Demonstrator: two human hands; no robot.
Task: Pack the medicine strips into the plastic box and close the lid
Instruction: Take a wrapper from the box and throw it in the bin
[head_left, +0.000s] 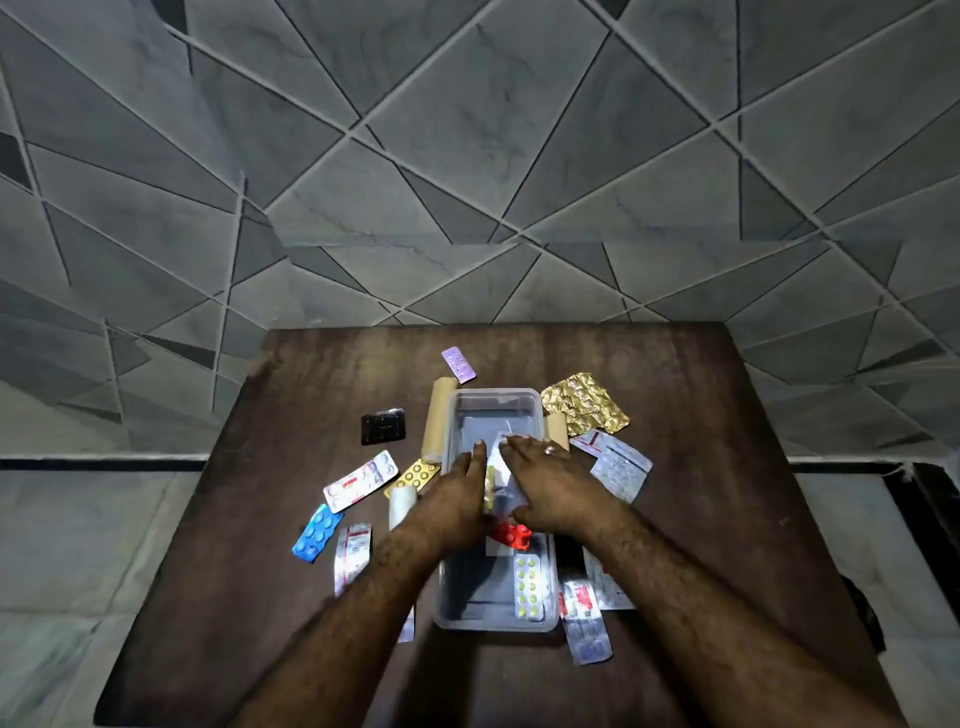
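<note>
Both grips, left (460, 491) & right (545, 480), flat, released, over box (493, 621) far half; strips (527, 582) at near end; more on desk (675, 389).

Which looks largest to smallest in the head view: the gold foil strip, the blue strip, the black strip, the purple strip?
1. gold foil strip, clearly largest.
2. blue strip.
3. black strip, close to the blue; the blue lies nearer the camera, so their order is unsure.
4. purple strip, smallest, though farthest away.
</note>
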